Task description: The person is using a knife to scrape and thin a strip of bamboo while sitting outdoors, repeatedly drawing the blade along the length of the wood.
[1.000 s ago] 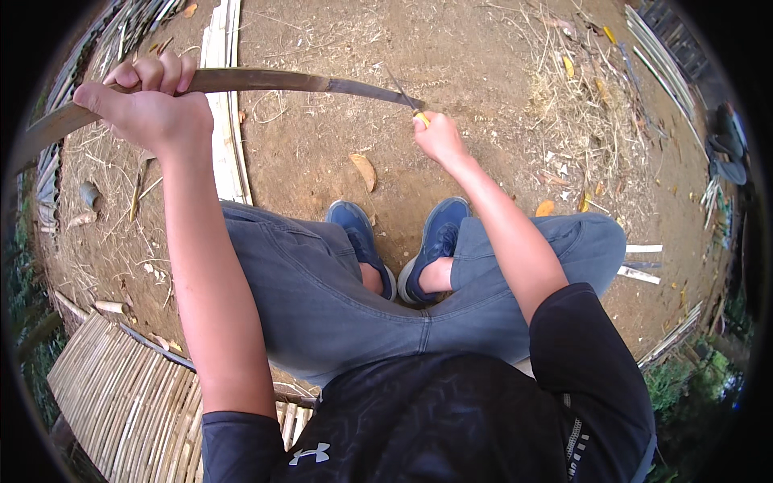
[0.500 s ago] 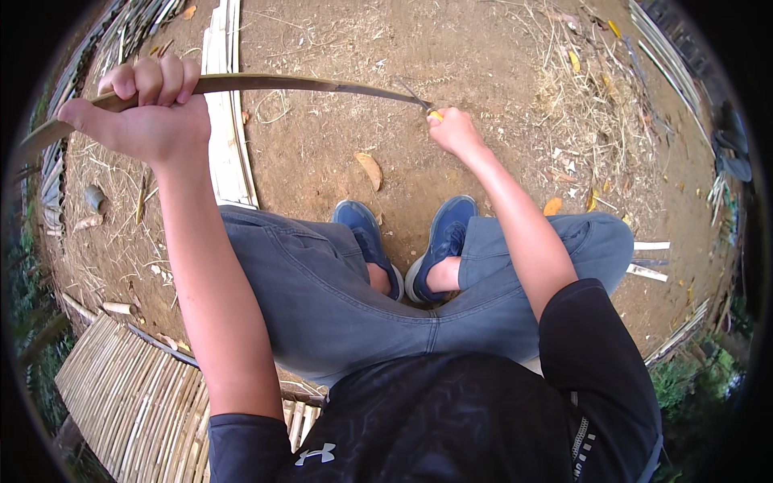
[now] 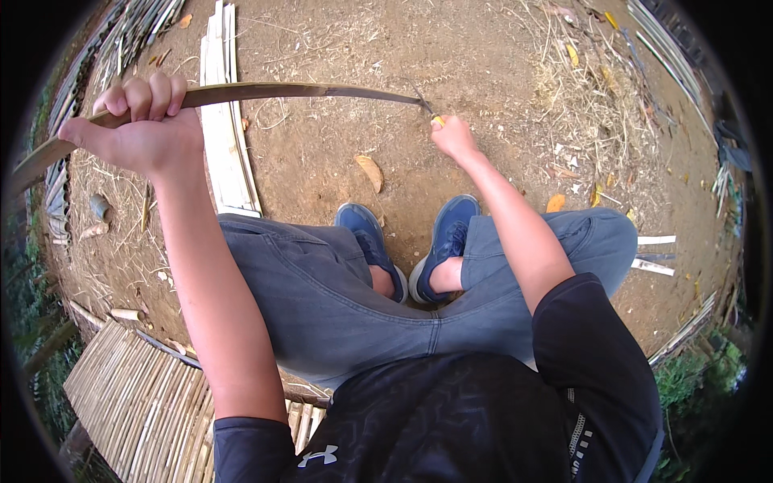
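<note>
A long, thin brown bamboo strip [image 3: 282, 90] arches across the upper part of the head view. My left hand [image 3: 153, 129] is closed around it at the far left, fingers on top and thumb along the near side. The strip runs past this hand out to the left rim. At its tapered right end, my right hand [image 3: 455, 138] grips a small knife [image 3: 438, 121] by its yellow handle. The thin dark blade crosses the strip's tip, apparently touching it. Most of the handle is hidden in the fist.
Pale split bamboo strips [image 3: 219, 121] lie on the dirt ground at left. Dry shavings [image 3: 596, 121] are scattered at right, with a few fallen leaves [image 3: 369, 172]. A slatted bamboo bench [image 3: 137, 394] stands at lower left. My blue shoes [image 3: 451, 241] are below the strip.
My left hand and the strip have shifted slightly left and down in the view. The right hand with the knife sits a little lower, still at the strip's tip.
</note>
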Demonstrator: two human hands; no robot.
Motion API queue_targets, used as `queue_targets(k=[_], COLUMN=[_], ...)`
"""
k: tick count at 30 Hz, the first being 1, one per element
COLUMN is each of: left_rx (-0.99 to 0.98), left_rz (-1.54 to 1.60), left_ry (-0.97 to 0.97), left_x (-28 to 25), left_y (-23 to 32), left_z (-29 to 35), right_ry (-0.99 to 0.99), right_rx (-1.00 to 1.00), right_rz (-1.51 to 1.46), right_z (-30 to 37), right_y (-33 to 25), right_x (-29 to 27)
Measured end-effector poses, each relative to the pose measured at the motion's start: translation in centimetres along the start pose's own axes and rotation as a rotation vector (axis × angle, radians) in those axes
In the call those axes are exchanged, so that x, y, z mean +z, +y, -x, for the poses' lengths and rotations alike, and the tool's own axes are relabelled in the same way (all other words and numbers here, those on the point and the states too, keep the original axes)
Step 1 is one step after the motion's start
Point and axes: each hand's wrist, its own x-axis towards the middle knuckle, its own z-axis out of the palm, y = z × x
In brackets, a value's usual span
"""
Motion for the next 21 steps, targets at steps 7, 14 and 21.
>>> queue_targets(k=[7, 14, 21], left_rx=[0.015, 0.027, 0.019], left_rz=[-0.036, -0.054, -0.023], left_ry=[0.018, 0.028, 0.026], left_x=[-0.3, -0.1, -0.1], left_y=[-0.1, -0.2, -0.1], left_z=[-0.4, -0.5, -0.4], right_ry=[0.007, -0.060, -0.057], right_rx=[-0.009, -0.115, -0.002], right_rz=[0.070, 0.004, 0.009], right_z=[-0.5, -0.6, -1.4], right_y=[1.1, 1.7, 2.9], right_x=[0.4, 0.6, 1.8])
